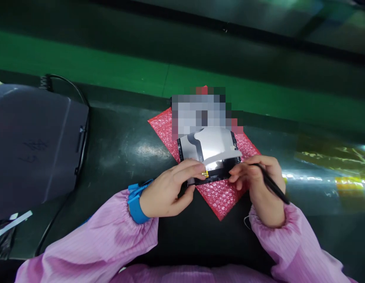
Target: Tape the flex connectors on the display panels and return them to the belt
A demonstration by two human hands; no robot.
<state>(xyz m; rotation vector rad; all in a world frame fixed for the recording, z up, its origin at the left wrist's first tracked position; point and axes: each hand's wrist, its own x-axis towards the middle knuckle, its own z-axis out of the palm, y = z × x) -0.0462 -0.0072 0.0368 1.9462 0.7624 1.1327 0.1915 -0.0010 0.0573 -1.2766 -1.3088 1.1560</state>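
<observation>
A flat electronic panel (187,151) with a black frame and a silvery back lies on a red bubble-wrap sheet (219,198); its far part is pixelated. A whitish film strip (222,157) curves up across the near part. My left hand (172,188) grips the panel's near left corner, fingers on top and thumb at the edge, beside a small yellow tab (205,173). At the near right corner is my right hand (262,173), its fingers curled around a slim black pen-like tool (272,184) that points back toward the wrist. The tool's other end is hidden.
On the left stands a large dark grey plastic machine (37,145) with a black cable (67,80). A white strip (14,223) lies near it. Shiny transparent sheeting with yellow tape (347,182) covers the dark table at right. A green band (126,67) runs along the back.
</observation>
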